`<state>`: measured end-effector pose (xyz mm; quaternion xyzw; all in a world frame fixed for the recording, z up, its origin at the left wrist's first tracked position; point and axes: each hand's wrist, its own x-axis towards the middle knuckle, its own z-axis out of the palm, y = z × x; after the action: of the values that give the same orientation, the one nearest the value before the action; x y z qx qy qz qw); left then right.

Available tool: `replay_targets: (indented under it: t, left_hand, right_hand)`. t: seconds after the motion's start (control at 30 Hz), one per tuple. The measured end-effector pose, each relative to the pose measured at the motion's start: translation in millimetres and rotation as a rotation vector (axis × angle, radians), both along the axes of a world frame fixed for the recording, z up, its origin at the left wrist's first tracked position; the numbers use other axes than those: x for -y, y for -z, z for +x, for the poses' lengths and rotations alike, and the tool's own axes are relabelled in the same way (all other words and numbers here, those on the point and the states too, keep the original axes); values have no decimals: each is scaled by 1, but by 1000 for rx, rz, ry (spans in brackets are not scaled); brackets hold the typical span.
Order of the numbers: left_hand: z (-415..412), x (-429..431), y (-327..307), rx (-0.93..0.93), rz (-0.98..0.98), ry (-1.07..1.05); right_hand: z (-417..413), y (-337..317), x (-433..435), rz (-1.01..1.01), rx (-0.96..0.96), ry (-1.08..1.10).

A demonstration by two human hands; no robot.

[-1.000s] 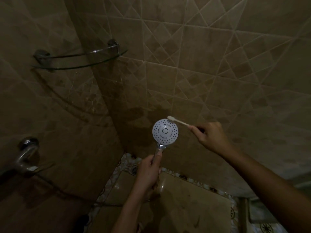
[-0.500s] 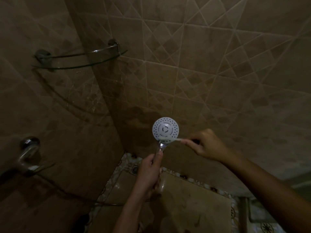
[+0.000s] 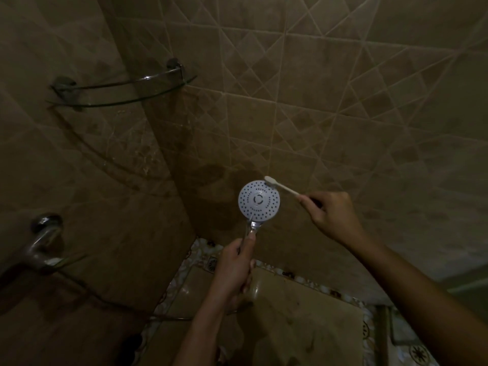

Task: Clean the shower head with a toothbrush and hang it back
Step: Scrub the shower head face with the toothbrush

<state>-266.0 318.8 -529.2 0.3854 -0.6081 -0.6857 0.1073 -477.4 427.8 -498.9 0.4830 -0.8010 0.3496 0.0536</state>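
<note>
I'm gripping the shower head (image 3: pixel 259 199) handle in my left hand (image 3: pixel 233 265), frame center, face toward me. My right hand (image 3: pixel 333 215) is pinching the toothbrush (image 3: pixel 280 185); bristles touching the face's upper-right rim, handle slanting down-right.

A glass corner shelf (image 3: pixel 121 93) hangs high where two tan tiled walls (image 3: pixel 343 101) meet. A chrome tap (image 3: pixel 42 241) juts from the left wall. Below, a drain (image 3: pixel 212 263) sits in the floor's mosaic border (image 3: pixel 169 293).

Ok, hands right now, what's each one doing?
Left hand: holding the shower head by its handle.
Right hand: holding the toothbrush.
</note>
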Motion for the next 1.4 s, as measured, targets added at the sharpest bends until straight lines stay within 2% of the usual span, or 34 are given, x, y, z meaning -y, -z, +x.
replay_targets:
  t: [0.13, 0.17, 0.3, 0.37, 0.43, 0.47, 0.6, 0.67, 0.77, 0.8, 0.9, 0.93, 1.07, 1.1, 1.23, 1.3, 1.37, 1.4]
  left_hand:
    - [2, -2, -2, 7, 35, 10]
    - [2, -2, -3, 10, 42, 15]
    - [3, -1, -4, 22, 52, 9]
    - [4, -2, -4, 14, 69, 11]
    - [5, -3, -5, 12, 84, 13]
    - [6, -3, -6, 12, 87, 16]
    - [6, -3, -7, 16, 124, 18]
    - [7, -4, -7, 20, 141, 25]
    - [9, -5, -8, 10, 151, 39]
    - [9, -5, -9, 5, 154, 39]
    - [7, -5, -8, 11, 170, 24]
    - [8, -4, -7, 14, 176, 18]
    - [9, -3, -6, 12, 197, 23]
    - [9, -3, -7, 11, 197, 26]
    - [8, -1, -7, 14, 201, 22]
    - [8, -1, -7, 4, 213, 22]
    - [8, -1, -7, 2, 216, 19]
    - [7, 0, -7, 2, 215, 20]
  right_hand:
    - [8, -5, -9, 219, 85, -344]
    - [6, -4, -9, 225, 58, -323]
    - [-8, -2, -7, 16, -28, 54]
    - [-4, -5, -12, 28, -5, -83]
    - [7, -2, -17, 162, 70, -296]
    - [9, 2, -18, 196, 72, -317]
    - [1, 4, -14, -9, -40, 30]
    - [3, 1, -16, -5, -20, -60]
    - [10, 3, -23, 178, 26, -309]
    - [8, 6, -23, 170, 2, -274]
    - [2, 6, -20, -5, -42, 23]
    - [3, 4, -20, -36, -41, 35]
    - [19, 2, -27, 92, -17, -298]
    - [19, 5, -28, 100, -16, -278]
    - [7, 6, -25, -48, -42, 107]
    - [8, 5, -28, -38, -27, -5]
    - [16, 6, -30, 52, 3, -201]
    - [18, 8, -31, 85, -4, -229]
